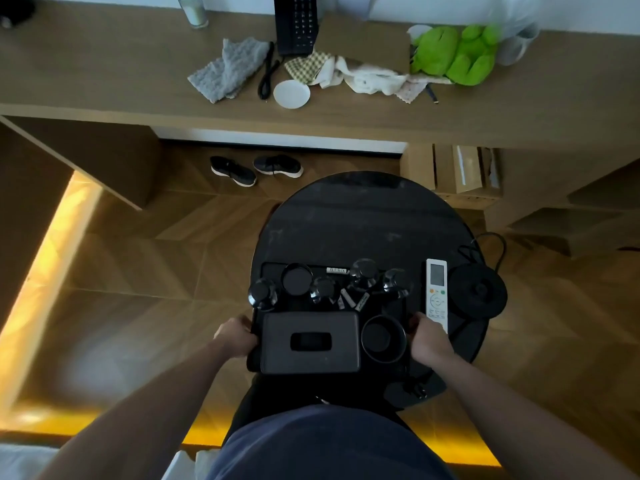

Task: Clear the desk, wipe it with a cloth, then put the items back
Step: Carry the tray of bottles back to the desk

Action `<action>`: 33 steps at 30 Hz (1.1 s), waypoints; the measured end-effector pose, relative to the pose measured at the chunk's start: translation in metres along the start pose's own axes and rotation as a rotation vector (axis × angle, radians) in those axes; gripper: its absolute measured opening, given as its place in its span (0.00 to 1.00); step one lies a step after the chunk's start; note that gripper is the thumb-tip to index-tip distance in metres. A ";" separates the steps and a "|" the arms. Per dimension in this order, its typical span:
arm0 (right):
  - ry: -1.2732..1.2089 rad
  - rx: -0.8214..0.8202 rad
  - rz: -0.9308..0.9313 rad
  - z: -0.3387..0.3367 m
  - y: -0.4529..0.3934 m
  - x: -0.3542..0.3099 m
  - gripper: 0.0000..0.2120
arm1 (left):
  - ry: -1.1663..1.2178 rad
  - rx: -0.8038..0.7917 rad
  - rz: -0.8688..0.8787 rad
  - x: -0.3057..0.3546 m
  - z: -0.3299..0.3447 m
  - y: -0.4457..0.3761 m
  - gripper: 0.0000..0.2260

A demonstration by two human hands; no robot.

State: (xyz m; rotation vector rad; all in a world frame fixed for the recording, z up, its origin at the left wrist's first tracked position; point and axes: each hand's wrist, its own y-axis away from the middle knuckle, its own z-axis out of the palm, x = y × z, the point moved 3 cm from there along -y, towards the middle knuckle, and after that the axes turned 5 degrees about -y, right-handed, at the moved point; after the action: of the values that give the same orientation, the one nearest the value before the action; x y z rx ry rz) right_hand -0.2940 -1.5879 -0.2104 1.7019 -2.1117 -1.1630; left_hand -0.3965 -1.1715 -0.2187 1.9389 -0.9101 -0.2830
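A person holds a black tray (pixel 388 308) by both ends over a round black side table (pixel 363 216).

The left hand (pixel 235 336) curls its grip around the tray's left edge, and the right hand (pixel 427 336) does the same on the right edge. On the tray sit a black tissue box (pixel 310 342), a black cup (pixel 383 337), several upturned glasses and some small sachets. A white remote control (pixel 437 294) lies on the round table just right of the tray, beside a black kettle base (pixel 479 291). Beyond, the long wooden table (pixel 104 74) carries a grey cloth (pixel 225 69), a black telephone (pixel 294 24), a white saucer (pixel 291 94), crumpled white and checked cloths (pixel 360 76), a green plush toy (pixel 457 53), a white mug (pixel 517 46) and a drinking glass (pixel 192 10). A pair of dark shoes (pixel 256 168) rests on the floor under it.
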 end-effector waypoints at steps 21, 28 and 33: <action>-0.009 -0.236 -0.048 -0.009 0.006 -0.015 0.20 | 0.086 0.091 0.057 -0.012 0.017 0.018 0.16; -0.122 -0.241 -0.018 -0.007 0.011 -0.018 0.19 | 0.157 0.073 0.033 -0.029 0.026 0.020 0.16; -0.161 -0.228 -0.012 -0.003 0.018 -0.036 0.16 | 0.215 0.082 0.019 -0.052 0.030 0.011 0.16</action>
State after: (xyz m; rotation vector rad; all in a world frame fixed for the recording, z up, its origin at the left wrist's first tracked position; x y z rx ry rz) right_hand -0.2942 -1.5566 -0.1847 1.5682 -1.9662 -1.5250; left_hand -0.4539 -1.1581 -0.2342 1.9902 -0.8086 -0.0245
